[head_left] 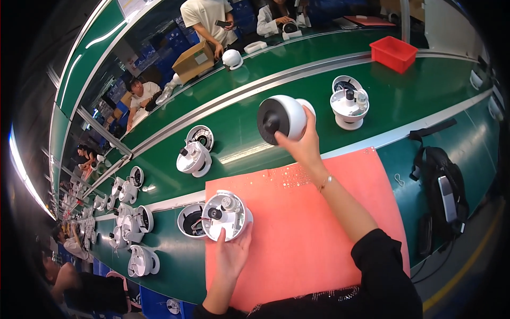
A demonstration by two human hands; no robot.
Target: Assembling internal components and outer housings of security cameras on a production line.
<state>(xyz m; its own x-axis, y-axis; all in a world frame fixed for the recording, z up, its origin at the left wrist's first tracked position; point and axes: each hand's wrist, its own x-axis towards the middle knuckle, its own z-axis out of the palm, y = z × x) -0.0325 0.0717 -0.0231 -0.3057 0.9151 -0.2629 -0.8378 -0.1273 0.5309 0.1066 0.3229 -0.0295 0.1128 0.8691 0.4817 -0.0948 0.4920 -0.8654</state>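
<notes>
Opened white device (228, 216) at the pink mat's (297, 228) left edge, left hand (232, 256) cupping its near rim.
Right hand (305, 144) grips a black-faced dome (287, 119) past the mat's far edge; mat surface stretches between forearms (342, 207); green bench (183, 252) borders it, units (192, 159) standing left and beyond, black bag (446, 183) right.

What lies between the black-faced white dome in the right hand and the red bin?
In the head view, an open white unit on the green worktop appears between the raised dome, in the right hand, and the red bin.
</notes>
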